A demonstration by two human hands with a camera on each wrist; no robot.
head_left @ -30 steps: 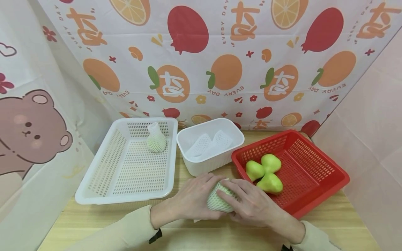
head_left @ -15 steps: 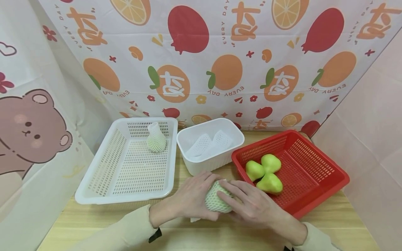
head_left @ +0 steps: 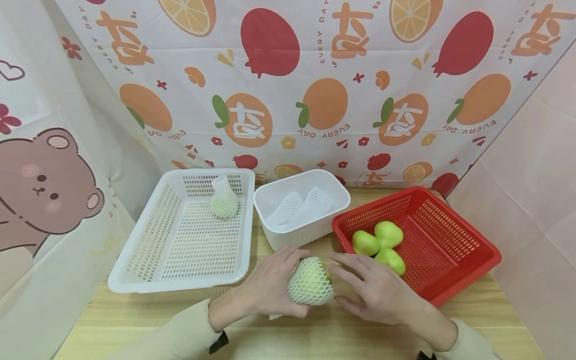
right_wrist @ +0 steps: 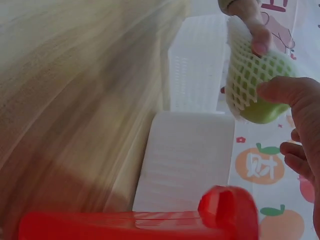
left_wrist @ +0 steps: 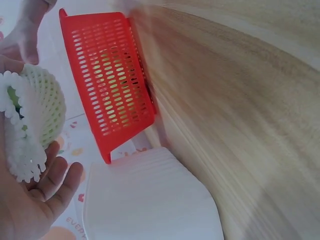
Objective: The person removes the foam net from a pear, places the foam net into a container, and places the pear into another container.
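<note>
My left hand (head_left: 272, 287) holds a green pear (head_left: 310, 282) wrapped in a white foam net, above the table in front of the white bin. In the right wrist view the bare green end of the pear (right_wrist: 262, 111) shows past the net's edge. The left wrist view shows the net's loose, bunched end (left_wrist: 22, 155) by the left palm. My right hand (head_left: 375, 290) is at the pear's right side, fingers spread and slightly bent. Its thumb overlaps the net in the right wrist view.
A white basket (head_left: 180, 285) at left contains another netted pear (head_left: 224, 205). The white bin (head_left: 299, 237) in the middle has foam nets (head_left: 288, 209) inside. At right, a red basket (head_left: 477, 250) holds several bare pears (head_left: 388, 234). A fruit-print curtain (head_left: 288, 115) hangs behind.
My right hand has loosened from around the netted pear and shifted slightly right. My left hand has moved a little left with the pear, so more of the net shows.
</note>
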